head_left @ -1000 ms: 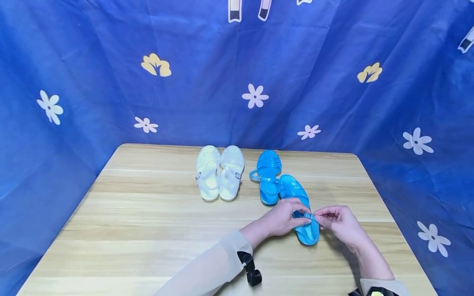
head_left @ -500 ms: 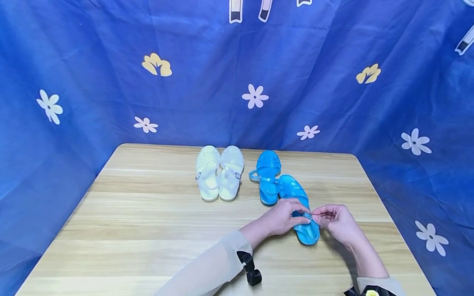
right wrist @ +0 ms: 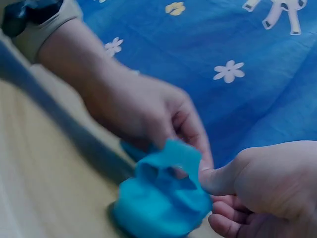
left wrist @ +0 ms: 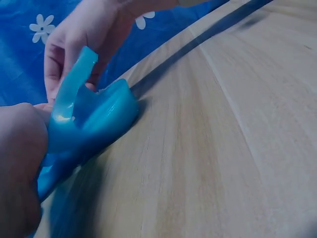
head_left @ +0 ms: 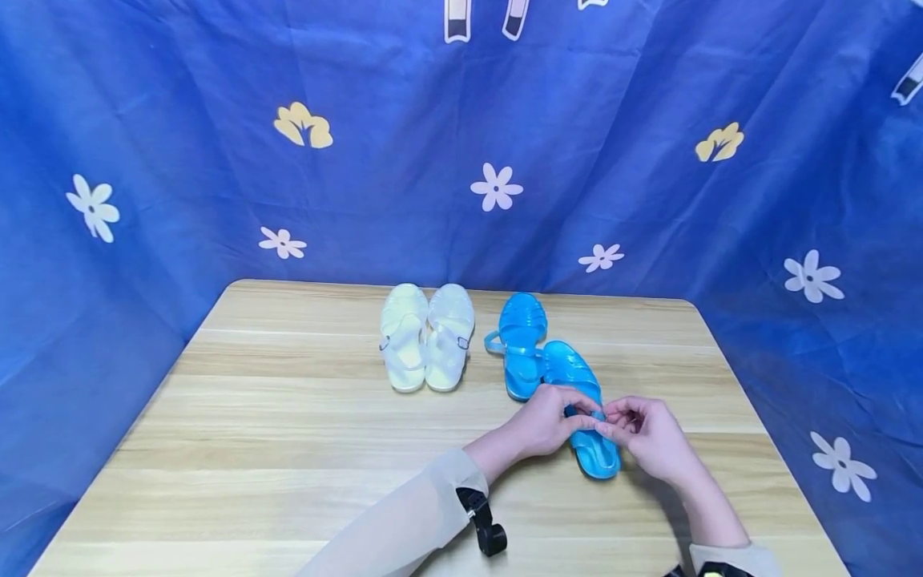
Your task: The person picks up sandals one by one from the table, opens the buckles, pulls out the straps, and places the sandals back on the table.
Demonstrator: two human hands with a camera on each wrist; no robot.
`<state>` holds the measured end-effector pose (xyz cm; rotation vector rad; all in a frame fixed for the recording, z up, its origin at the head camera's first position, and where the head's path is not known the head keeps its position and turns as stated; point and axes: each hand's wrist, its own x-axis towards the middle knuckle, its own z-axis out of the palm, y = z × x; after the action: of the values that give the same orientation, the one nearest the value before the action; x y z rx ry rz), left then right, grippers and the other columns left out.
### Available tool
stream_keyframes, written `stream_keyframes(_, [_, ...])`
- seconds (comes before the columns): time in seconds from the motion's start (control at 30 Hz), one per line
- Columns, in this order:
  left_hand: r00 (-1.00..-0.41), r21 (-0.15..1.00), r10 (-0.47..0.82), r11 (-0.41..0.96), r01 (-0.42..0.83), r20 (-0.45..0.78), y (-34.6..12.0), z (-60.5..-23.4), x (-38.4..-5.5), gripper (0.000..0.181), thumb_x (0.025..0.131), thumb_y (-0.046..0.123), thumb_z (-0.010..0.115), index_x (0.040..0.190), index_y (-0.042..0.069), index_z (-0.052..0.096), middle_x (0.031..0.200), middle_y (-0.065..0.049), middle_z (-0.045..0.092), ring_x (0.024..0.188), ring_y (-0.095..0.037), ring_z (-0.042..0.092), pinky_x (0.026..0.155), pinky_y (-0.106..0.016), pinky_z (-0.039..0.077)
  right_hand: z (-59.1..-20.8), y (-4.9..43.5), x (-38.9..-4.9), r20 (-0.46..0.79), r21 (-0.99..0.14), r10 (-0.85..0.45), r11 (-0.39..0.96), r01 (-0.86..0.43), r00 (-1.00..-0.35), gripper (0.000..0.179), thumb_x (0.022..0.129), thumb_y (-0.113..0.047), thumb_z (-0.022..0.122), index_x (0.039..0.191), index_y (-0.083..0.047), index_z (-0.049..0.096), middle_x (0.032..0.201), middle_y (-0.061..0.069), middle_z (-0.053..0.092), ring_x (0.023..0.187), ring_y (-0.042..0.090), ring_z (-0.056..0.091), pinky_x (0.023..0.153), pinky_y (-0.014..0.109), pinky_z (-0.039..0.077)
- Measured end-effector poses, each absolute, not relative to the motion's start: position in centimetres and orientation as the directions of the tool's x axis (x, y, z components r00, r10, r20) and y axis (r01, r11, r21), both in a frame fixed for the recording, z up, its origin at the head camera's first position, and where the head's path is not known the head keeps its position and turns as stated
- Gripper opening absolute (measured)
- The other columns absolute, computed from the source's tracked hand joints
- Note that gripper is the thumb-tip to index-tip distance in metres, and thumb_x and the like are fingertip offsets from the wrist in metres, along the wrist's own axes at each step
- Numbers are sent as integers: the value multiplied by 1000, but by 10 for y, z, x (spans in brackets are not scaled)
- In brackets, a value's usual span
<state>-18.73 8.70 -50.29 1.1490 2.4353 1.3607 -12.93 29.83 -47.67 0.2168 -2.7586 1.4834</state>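
A translucent blue jelly sandal (head_left: 600, 460) lies tilted on the table, its toe pointing up and left in the head view. My left hand (head_left: 539, 420) reaches over its left side, thumb and fingers pinching the ankle strap. From the right, my right hand (head_left: 658, 442) pinches the same strap, fingertips meeting those of the left. Close up in the left wrist view, the strap (left wrist: 72, 91) arches above the heel. The fingers hide the buckle. A second blue sandal (head_left: 523, 319) touches the first at the upper left, its strap sticking out sideways.
Two whitish sandals (head_left: 405, 303) stand side by side to the left, toes toward the back. The wooden table (head_left: 288, 449) ends at a blue curtain (head_left: 404, 200) with flower prints. A black wrist mount (head_left: 485, 525) hangs from the left sleeve.
My right hand has shifted slightly left, bringing its fingertips against the left hand's over the strap. The left hand has barely moved, and the sandals lie where they were.
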Motion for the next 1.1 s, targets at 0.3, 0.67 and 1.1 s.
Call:
stream_keyframes(0.3, [-675,723,706,349,596,215,86,-497,-185,14,106,19,67,117,12,74,106,8,72,102,0,62,92,-16,49,-492,294,-126,241,-769,-132,578,-272,-962,15,85,-1,88,93,-11,80,85,-3,69,71,14,63,59,25,54])
stream_keyframes(0.67, [-663,714,737,393,579,133,89,-490,-188,10,107,20,65,114,14,71,102,10,66,98,-1,59,90,-17,47,-508,304,-128,283,-824,-158,464,-324,-946,17,87,0,86,99,-11,81,95,2,72,80,15,64,67,23,56])
stream_keyframes(1.1, [-643,641,760,449,623,93,97,-478,-188,16,105,28,70,98,17,78,84,13,61,81,-1,53,70,-14,44,-515,308,-125,363,-781,-204,465,-416,-909,29,83,10,85,101,-13,82,97,-1,71,82,17,65,69,22,56])
